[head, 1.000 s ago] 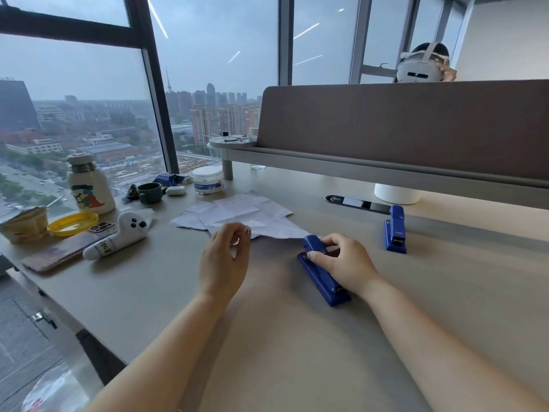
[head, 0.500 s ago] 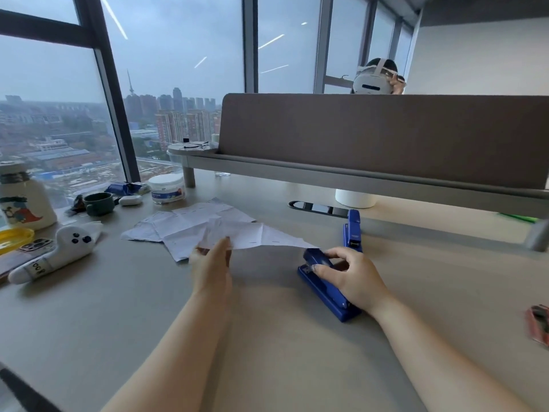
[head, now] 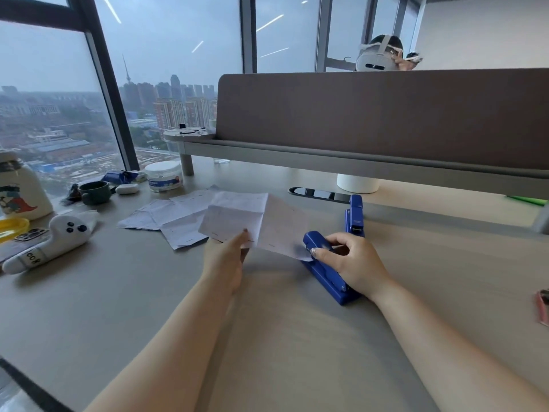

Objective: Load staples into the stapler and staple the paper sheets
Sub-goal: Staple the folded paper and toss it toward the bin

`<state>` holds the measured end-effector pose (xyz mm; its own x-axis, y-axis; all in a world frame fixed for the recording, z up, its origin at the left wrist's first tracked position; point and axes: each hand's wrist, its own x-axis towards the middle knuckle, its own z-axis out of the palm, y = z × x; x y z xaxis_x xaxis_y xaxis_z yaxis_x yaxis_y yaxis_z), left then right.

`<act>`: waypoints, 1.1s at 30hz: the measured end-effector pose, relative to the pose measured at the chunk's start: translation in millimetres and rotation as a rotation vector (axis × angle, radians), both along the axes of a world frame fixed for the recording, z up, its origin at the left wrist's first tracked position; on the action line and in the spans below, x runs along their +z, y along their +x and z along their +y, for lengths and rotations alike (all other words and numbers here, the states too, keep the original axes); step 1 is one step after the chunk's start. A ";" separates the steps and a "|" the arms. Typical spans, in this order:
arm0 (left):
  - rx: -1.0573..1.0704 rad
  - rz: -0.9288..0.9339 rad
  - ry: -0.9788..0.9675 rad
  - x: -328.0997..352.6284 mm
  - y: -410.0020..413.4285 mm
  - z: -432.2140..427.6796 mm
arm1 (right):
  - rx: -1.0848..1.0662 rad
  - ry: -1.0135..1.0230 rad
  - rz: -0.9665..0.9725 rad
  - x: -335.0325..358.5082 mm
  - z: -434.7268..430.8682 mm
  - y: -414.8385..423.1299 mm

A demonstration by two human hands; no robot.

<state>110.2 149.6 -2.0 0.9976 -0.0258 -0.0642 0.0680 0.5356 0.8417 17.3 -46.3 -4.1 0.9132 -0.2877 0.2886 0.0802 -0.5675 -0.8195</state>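
Left hand (head: 224, 260) pinching shut, fingers pointed away, forearm stretched out. Right hand (head: 353, 261) beside it, curled palm-down, thumb tucked toward the left.

Lighting: dim, bluish overcast daylight through the tall glass windows (head: 166, 69), with streak reflections. Soft shadows on the pale grey desk top (head: 297, 337). Wide-angle bending at edges; slight motion blur right.
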 end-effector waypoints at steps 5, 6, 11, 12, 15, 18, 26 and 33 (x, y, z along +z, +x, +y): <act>0.044 -0.071 0.265 -1.1 0.8 2.3 | 0.056 -0.023 0.007 3.0 1.0 -1.3; 0.052 -0.081 0.343 -2.8 0.8 1.8 | 0.078 -0.029 0.012 3.9 2.0 -1.9; 0.069 -0.139 0.654 -7.2 1.8 1.8 | 0.142 -0.129 0.061 8.3 0.4 -0.3; 0.063 -0.134 0.671 -7.1 2.4 2.1 | 0.155 -0.156 0.072 9.6 -1.3 -0.4; 0.054 -0.093 0.711 -6.3 3.5 3.8 | 0.200 -0.243 0.109 11.8 -8.0 -0.3; 0.081 -0.108 0.796 -6.3 5.3 4.6 | 0.150 -0.430 0.118 8.9 -16.6 3.9; 0.075 -0.122 0.889 -11.8 7.3 1.6 | 0.047 -0.491 -0.008 -3.2 -12.8 3.9; 0.061 -0.135 0.933 -12.4 7.1 0.9 | 0.033 -0.500 -0.041 -3.8 -9.2 3.5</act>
<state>117.4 150.5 -14.3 0.9961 0.0300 0.0833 -0.0670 -0.3589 0.9310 20.9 -55.5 -7.9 0.9045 -0.0765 0.4196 0.1311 -0.8863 -0.4441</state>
